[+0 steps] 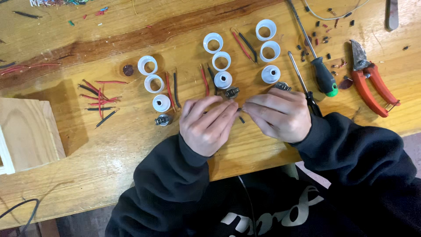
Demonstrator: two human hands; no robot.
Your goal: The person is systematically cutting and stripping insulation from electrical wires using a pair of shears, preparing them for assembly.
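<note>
Near the front edge of the bench (109, 153), left hand (206, 125) & right hand (278, 115) pinched a short black wire (240, 113) between fingertips, both closed narrow on it. Thin, dark, mostly hidden by fingers. Risk, judged: the wire could slip & drop among the white rings (221, 60), as the grip was on its tips only.

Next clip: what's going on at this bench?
A person in a dark sweatshirt works at a wooden table. The left hand and right hand meet fingertip to fingertip around a short black wire piece; which hand grips it is hard to tell. Beyond them lie three groups of white plastic rings, small metal fittings, and cut red and black wires. Two screwdrivers and red-handled cutters rest to the right.
</note>
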